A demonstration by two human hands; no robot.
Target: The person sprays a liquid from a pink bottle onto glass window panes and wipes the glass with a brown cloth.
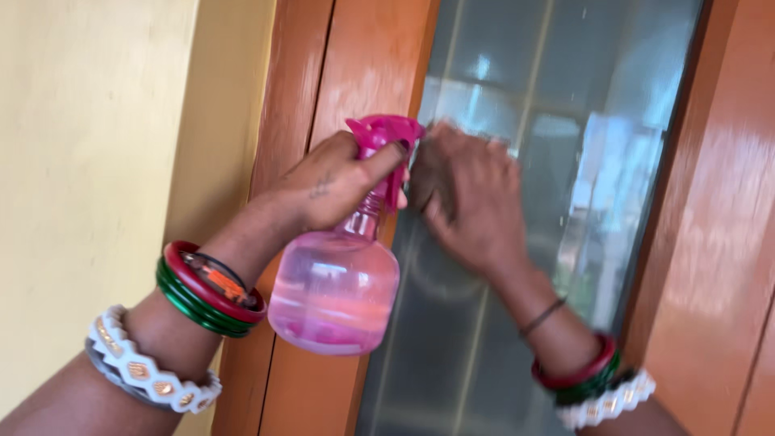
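The left hand (339,182) holds a pink spray bottle (339,291) up in the air, in front of a brown wooden frame (355,73). The fingers (379,157) wrap around the thin neck of the bottle, and one finger lies along the side of the bright pink spray head (386,133). The round body of the bottle hangs below the hand. It is see-through pink, and pink water fills it most of the way up. The bottle stands nearly straight up, tipped just a little.

The right hand (468,202) is just beside the spray head, on its right side. It is blurry. The back of the hand faces us and the fingers point up and to the left, at the nozzle. It looks like they touch the front of the spray head, but I cannot tell if they grip it or only rest there.

Behind both hands is a tall pane of cloudy glass (549,161), set in the shiny brown wood. More of the same wood runs down the right side. A pale yellow wall (81,161) fills the left side.

Both wrists wear bangles. The left arm has red and green bangles (206,291) and a wide white one with gold marks (141,367) further down. The right arm has a thin dark band, then red, green and white bangles (597,387).
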